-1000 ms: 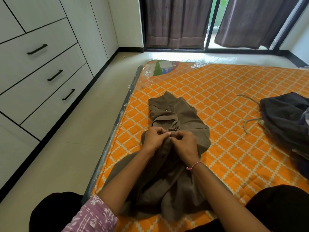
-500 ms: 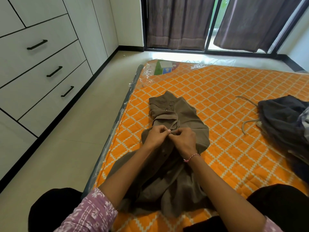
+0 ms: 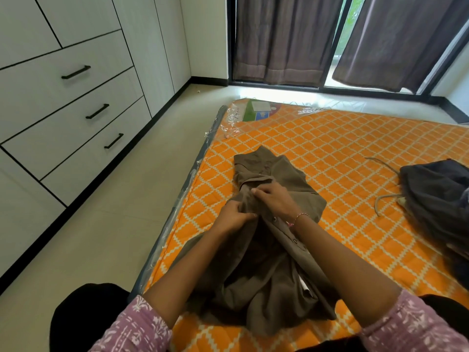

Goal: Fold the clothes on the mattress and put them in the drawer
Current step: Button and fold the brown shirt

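Both hands pinch the brown shirt (image 3: 274,240) at its placket: left hand (image 3: 234,218), right hand (image 3: 275,199). Shirt lies at mattress (image 3: 342,148) six o'clock. Judged light, limp; grip seams.

- Left sleeve (image 3: 137,326): short, mauve-pink fabric printed with small white floral shapes, ending above the elbow.
- Right sleeve (image 3: 416,326): the same mauve-pink cloth with white print, also ending near the elbow.
- Thin bracelet (image 3: 298,219) on the right wrist, a pink and pale beaded thread.
- Black trousers (image 3: 83,316) cover both knees at the bottom corners.
- Both forearms are bare.
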Motion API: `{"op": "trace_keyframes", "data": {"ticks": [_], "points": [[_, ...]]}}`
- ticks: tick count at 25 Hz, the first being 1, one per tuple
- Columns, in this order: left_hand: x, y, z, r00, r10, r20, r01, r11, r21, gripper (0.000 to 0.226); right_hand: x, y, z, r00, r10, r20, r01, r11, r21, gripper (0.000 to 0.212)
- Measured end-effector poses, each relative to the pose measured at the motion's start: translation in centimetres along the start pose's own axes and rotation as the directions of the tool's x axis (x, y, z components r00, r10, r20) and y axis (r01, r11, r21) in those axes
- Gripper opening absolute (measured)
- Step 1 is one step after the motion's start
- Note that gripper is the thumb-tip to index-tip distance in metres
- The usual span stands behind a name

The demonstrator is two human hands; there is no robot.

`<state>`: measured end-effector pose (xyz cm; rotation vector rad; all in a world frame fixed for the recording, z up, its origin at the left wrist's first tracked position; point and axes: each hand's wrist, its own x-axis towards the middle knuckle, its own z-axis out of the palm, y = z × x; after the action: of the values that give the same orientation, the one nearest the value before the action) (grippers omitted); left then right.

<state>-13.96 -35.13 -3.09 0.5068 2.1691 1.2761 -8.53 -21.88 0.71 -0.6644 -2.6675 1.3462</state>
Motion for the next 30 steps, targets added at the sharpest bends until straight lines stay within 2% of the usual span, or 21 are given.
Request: {"op": "trace_keyframes", "data": {"ticks": [2, 4, 6, 9, 11, 13, 15, 17, 19, 21, 24, 27, 30], "points": [[-0.2, 0.1, -0.2, 0.998, -0.053, 0.03, 0.054, 0.998, -0.024, 0.021, -1.2, 1.3, -0.2, 0.993, 0.007, 0.122, -0.004, 1.0, -0.031, 0.042], [-0.5, 0.0, -0.2, 0.996, -0.077, 0.04, 0.078, 0.997, -0.027, 0.011, -2.7, 3.8, -0.9, 0.992, 0.007, 0.128, -0.007, 1.0, 0.0, 0.039], [-0.9, -0.2, 0.0, 0.998, -0.059, 0.006, 0.059, 0.998, 0.024, 0.005, -4.2, 5.7, -1.6, 0.976, 0.039, 0.212, -0.039, 0.999, -0.001, 0.024], [-1.2, -0.4, 0.3, 1.0, 0.0, -0.018, 0.002, 0.997, 0.072, 0.007, -5.4, 6.4, -1.7, 0.954, 0.124, 0.274, -0.08, 0.982, -0.169, 0.005], [-1.3, 0.0, 0.1, 0.998, 0.007, 0.061, -0.013, 0.996, 0.085, 0.016, -5.6, 5.5, -1.6, 0.972, 0.122, 0.2, -0.075, 0.971, -0.228, 0.009], [-1.4, 1.0, 0.0, 0.995, -0.025, 0.093, 0.019, 0.998, 0.066, 0.025, -5.9, 4.1, -1.3, 0.987, 0.126, 0.102, -0.118, 0.99, -0.082, 0.012], [-1.5, 1.9, 0.1, 0.995, -0.072, 0.065, 0.076, 0.996, -0.049, 0.023, -6.4, 3.1, -0.3, 0.979, 0.182, -0.095, -0.174, 0.981, 0.083, 0.013], [-1.7, 2.5, 0.6, 0.994, -0.107, 0.037, 0.112, 0.973, -0.203, 0.014, -7.1, 2.2, 1.1, 0.908, 0.198, -0.368, -0.191, 0.98, 0.056, 0.013], [-1.9, 2.6, 1.2, 0.994, -0.107, -0.006, 0.101, 0.959, -0.266, 0.015, -7.8, 1.1, 2.4, 0.846, 0.122, -0.518, -0.177, 0.982, -0.059, 0.013], [-1.9, 2.5, 1.6, 0.994, -0.085, -0.068, 0.066, 0.969, -0.24, 0.014, -8.1, 0.3, 3.2, 0.834, 0.05, -0.549, -0.108, 0.992, -0.073, 0.011], [-1.6, 2.3, 1.7, 0.989, -0.076, -0.129, 0.048, 0.977, -0.209, 0.015, -8.3, -0.1, 3.4, 0.842, 0.051, -0.537, -0.075, 0.997, -0.021, 0.007], [-1.4, 1.6, 1.7, 0.987, -0.063, -0.147, 0.036, 0.983, -0.182, 0.021, -8.4, 0.3, 3.6, 0.882, 0.07, -0.466, -0.081, 0.997, -0.003, 0.015], [-1.3, 1.2, 1.7, 0.984, -0.043, -0.175, 0.021, 0.992, -0.123, 0.031, -8.6, 0.4, 4.0, 0.885, 0.079, -0.46, -0.07, 0.997, 0.038, 0.024]]}}
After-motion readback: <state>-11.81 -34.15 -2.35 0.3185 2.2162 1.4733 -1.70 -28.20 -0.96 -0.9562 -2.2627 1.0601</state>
